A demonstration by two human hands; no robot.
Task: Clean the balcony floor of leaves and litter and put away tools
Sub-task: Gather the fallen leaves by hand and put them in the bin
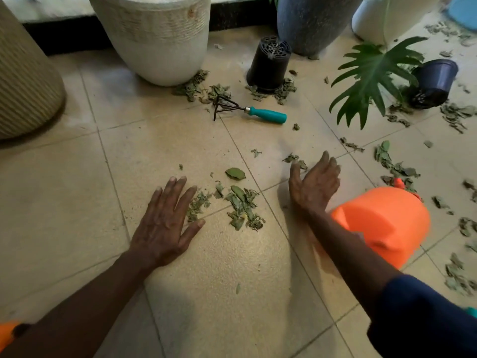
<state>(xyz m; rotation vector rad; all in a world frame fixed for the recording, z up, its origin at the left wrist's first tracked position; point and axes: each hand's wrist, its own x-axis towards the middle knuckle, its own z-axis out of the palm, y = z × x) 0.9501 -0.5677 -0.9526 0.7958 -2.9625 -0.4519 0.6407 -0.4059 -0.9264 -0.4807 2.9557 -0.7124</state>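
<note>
Both hands are held open, nothing gripped: the left hand [165,223] is laid flat on the tiled floor [219,293] with fingers spread, and the right hand [313,184] is set on edge with fingers straight. A pile of dry leaves [240,205] is located between them. A hand rake [250,111] is seen beyond, near a white planter [160,34].

Open tile [77,202] left of the hands, orange bucket [384,223] blocking right, hand rake [251,111] and pots [154,34] beyond

A dark navy sleeve [426,321] covers the right upper arm.
</note>
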